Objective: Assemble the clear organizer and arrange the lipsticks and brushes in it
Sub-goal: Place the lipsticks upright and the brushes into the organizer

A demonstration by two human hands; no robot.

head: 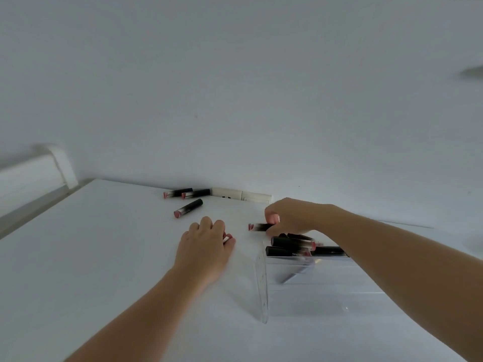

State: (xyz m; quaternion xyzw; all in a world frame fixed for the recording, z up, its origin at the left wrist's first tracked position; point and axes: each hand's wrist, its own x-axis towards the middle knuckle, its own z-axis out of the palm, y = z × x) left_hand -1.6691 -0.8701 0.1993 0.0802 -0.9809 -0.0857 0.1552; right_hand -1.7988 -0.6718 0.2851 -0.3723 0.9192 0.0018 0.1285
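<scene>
1. The organizer (pixel 262 283) stands assembled on the desk (pixel 104 257), and several lipsticks (pixel 292 242) already lie in it.
2. Our right hand (pixel 287 218) pinches one lipstick (pixel 261 227) in its fingers, just beside the organizer.
3. Our left hand (pixel 206 244) curls its fingers on another tube (pixel 228 238), mostly hidden.
4. Three lipsticks (pixel 188 208) remain loose near the wall socket (pixel 241 195).
5. We see no brushes; loading looks roughly half done.
</scene>
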